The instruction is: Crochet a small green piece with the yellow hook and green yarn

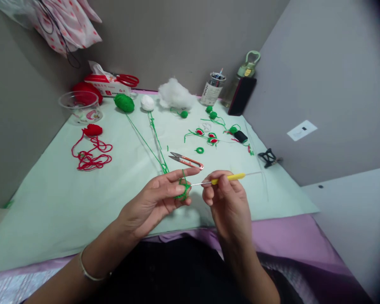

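Between the thumb and fingers of my left hand is a small piece of green crochet, with green yarn looped over the raised index finger. My right hand grips a crochet hook by its yellow handle. The hook's metal tip reaches left to the edge of the crochet; whether it sits inside a stitch is too small to tell. Just beyond my fingertips lie orange-handled thread snips. Green strands run back from my left hand toward a green yarn ball and a white yarn ball.
Red yarn lies tangled at left, near a clear plastic tub. White stuffing, a pen holder, a bottle and a phone line the back. Small crocheted pieces and a green ring lie right of centre.
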A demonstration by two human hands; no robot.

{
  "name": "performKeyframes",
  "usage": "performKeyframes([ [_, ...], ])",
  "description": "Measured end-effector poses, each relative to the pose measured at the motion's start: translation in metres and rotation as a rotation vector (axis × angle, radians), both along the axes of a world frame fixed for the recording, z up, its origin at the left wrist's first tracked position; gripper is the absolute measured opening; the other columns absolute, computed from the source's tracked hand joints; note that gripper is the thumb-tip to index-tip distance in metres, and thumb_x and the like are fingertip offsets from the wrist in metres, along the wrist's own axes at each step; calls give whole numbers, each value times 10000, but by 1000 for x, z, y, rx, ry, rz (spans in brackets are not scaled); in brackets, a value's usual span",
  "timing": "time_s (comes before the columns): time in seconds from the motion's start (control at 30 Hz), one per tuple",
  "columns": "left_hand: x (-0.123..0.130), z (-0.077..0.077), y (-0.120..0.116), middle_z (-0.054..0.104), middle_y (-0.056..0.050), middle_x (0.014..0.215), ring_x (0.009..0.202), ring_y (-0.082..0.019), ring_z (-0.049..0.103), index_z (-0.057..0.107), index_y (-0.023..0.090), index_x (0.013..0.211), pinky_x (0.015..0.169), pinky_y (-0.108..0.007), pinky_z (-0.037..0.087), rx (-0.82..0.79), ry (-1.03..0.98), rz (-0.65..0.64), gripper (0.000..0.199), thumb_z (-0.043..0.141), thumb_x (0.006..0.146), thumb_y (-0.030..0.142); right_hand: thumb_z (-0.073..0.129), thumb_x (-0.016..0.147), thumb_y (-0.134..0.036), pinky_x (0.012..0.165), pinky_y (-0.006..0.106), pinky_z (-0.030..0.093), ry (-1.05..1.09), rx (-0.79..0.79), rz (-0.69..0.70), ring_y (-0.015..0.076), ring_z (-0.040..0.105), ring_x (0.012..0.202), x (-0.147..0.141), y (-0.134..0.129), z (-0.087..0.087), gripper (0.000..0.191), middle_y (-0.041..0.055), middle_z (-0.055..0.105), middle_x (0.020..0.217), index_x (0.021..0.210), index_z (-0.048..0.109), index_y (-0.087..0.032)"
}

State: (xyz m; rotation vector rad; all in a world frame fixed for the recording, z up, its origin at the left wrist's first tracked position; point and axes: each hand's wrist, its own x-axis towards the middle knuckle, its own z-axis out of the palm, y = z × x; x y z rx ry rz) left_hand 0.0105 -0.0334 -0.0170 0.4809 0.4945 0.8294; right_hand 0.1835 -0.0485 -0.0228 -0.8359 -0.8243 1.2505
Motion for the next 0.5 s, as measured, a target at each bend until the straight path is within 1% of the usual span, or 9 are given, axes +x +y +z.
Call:
performKeyframes([
  [0.13,1,1,-1,629,-25,858,768,-117,590,755,172,1219,783,-239,506,41,33,8,404,774,816,175,741,876,-402,460,191,455,4,-31,10,86,532,538,2,-1,3,199,17,687,727,841,743,-206],
  [0.17,2,1,-2,621,-19,845,765,-120,588,757,178,1214,790,-248,505,65,55,22,399,779,816,186,735,881,-409,456,192,449,2,-34,14,87,526,538,1,-2,3,204,15,682,725,844,738,-208],
  [0.23,7,2,-5,615,-13,838,784,-127,585,765,194,1196,810,-258,496,148,137,98,384,796,813,206,716,900,-414,464,199,450,-8,-14,19,90,529,538,-3,-3,2,201,6,670,715,860,735,-218],
  [0.3,12,2,-9,626,-12,866,837,-137,592,763,222,1197,848,-259,486,245,257,208,384,808,815,221,694,926,-391,513,217,477,-43,51,0,96,565,562,-9,-3,-1,171,-2,667,718,893,744,-231],
  [0.37,17,1,-13,624,1,889,887,-138,603,744,262,1232,891,-257,479,286,340,285,417,811,822,227,665,956,-338,586,242,505,-118,150,-54,102,611,611,-14,-3,-6,134,-1,686,775,930,757,-244],
  [0.43,20,0,-15,614,17,879,904,-132,616,720,284,1270,919,-256,478,274,369,318,448,805,833,232,637,977,-276,638,269,513,-219,234,-130,106,630,645,-17,-2,-11,132,6,705,854,956,766,-253],
  [0.5,20,-2,-16,612,22,857,893,-133,629,711,278,1285,921,-263,482,253,368,328,464,807,833,239,622,983,-243,651,290,512,-292,283,-184,113,632,650,-19,0,-16,149,11,706,891,960,769,-254],
])
